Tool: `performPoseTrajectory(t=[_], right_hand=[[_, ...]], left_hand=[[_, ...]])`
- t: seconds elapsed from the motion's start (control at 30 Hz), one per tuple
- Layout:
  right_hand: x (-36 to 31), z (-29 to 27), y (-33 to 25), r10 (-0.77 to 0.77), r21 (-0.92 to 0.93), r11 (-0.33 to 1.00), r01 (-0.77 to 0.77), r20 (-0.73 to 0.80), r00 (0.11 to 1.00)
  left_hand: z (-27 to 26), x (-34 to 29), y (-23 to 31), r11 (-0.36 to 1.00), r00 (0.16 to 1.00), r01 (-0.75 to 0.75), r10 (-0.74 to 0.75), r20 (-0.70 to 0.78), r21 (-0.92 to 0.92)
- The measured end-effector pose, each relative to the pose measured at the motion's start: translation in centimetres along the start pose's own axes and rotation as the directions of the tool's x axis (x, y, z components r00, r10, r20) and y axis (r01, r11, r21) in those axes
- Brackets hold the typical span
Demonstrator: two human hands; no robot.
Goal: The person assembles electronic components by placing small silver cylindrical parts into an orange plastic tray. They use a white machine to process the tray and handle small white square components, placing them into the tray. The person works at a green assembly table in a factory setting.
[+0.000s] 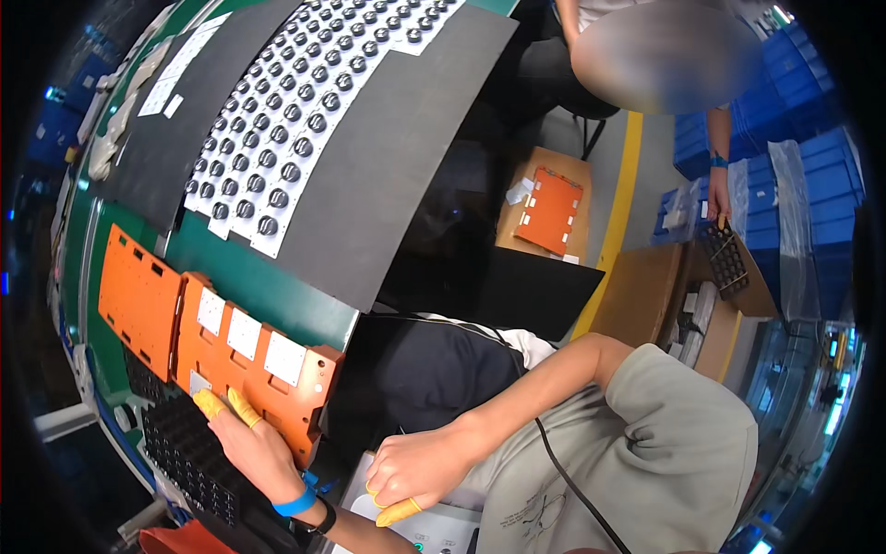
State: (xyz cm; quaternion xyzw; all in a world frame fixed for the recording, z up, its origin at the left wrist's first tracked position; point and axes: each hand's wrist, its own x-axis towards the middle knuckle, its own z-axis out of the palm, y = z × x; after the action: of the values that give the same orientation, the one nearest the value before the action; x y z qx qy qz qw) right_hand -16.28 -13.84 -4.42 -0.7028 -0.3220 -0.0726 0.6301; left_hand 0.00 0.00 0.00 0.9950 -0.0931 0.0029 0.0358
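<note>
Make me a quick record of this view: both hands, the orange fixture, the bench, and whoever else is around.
Left hand: yellow-covered fingertips at a small whitish square plate; grip unclear
Right hand: curled, above a light grey device; whether it holds anything is hidden
Fixture: orange slotted rectangular panel bearing white rectangular plates, beside a second orange slotted panel
Bench: green surface with dark grey sheet, under white plates carrying glossy black domes
Nearby: another person's hand holding a black gridded tray
</note>
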Motion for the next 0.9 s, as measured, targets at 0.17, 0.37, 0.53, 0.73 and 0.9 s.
performPoseTrajectory(t=[0.17,0.37,0.53,0.73,0.9], right_hand=[[-1.8,0.7,0.5,0.104,-0.024,0.994,-0.103,0.013,0.995],[-0.9,0.1,0.8,0.056,0.039,0.998,-0.055,-0.011,0.998],[1.5,-4.2,-0.9,-0.081,0.032,0.996,0.085,-0.101,0.992],[12.1,-11.5,0.2,-0.1,-0.185,0.982,0.035,-0.352,0.931],[24.0,-14.6,8.3,0.148,-0.42,0.822,-0.385,-0.495,0.856]], left_hand=[[0.2,-1.6,0.3,0.978,0.999,-0.026,0.034,0.033,-0.208],[-0.1,-5.7,-1.0,0.968,0.987,-0.148,0.132,-0.089,-0.201],[0.7,-7.0,0.1,0.928,0.968,-0.243,0.212,-0.136,-0.282],[2.1,-8.6,-0.6,0.873,0.961,-0.188,0.069,-0.269,-0.45],[4.9,-9.8,0.1,0.731,0.911,-0.181,-0.126,-0.392,-0.658]])
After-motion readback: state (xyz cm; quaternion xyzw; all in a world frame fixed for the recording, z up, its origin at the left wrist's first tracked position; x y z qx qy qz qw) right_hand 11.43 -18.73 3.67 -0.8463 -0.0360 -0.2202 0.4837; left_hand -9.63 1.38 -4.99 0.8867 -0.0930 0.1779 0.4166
